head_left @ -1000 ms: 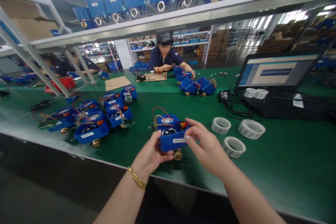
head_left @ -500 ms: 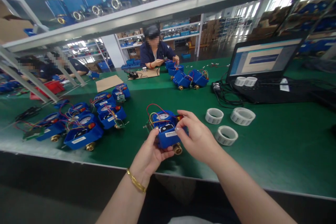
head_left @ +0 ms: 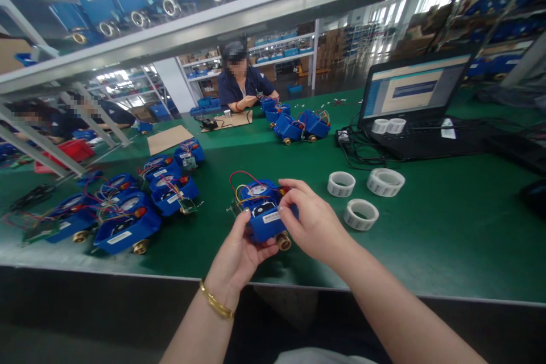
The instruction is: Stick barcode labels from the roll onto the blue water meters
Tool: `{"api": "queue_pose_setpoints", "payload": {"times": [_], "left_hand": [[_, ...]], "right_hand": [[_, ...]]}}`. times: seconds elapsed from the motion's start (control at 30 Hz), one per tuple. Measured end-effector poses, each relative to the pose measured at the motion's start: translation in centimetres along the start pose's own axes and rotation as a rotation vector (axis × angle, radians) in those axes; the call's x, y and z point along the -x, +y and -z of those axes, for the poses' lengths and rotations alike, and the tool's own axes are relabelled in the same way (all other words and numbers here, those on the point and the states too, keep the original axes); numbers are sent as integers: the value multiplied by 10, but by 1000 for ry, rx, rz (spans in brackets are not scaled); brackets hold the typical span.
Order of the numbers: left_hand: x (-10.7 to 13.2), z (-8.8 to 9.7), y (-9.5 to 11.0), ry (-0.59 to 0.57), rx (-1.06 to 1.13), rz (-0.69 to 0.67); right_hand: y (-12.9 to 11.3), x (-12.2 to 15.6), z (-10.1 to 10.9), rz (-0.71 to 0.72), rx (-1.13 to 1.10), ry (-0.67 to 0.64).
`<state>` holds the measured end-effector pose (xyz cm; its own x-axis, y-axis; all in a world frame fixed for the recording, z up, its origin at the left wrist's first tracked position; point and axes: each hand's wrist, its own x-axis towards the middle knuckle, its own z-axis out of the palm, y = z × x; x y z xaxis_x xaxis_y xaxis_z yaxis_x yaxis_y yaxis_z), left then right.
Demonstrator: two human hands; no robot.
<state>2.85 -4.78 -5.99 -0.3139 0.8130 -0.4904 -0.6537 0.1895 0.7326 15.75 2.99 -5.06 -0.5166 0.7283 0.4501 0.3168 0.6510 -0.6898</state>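
A blue water meter (head_left: 265,230) with a brass fitting (head_left: 284,240), loose coloured wires and a white barcode label (head_left: 271,216) on its front is held above the green table. My left hand (head_left: 242,253) grips it from the left and below, with the thumb on the front rim. My right hand (head_left: 309,219) is at its right side, its fingers bent and the thumb by the label's right end. Those fingers press on the housing's right front edge. A small circuit board (head_left: 236,210) hangs at the meter's left side, partly hidden behind it.
Several wired blue meters (head_left: 128,224) stand on the left. Label rolls (head_left: 360,215) lie to the right, before an open laptop (head_left: 413,102) with cables. A person (head_left: 245,86) works across the table, near more meters (head_left: 286,127). Overhead runs a shelf (head_left: 191,28) of blue units.
The view has shifted a little, so the table's things sit further left. My right fingers have curled in more closely at the meter's right side. My left hand keeps its hold.
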Motion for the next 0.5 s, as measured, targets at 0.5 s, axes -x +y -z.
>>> {"api": "queue_pose_setpoints", "payload": {"times": [0.5], "left_hand": [[4, -5, -10, 45, 62, -44]], "right_hand": [[-1, 9, -14, -33, -12, 74]]}}
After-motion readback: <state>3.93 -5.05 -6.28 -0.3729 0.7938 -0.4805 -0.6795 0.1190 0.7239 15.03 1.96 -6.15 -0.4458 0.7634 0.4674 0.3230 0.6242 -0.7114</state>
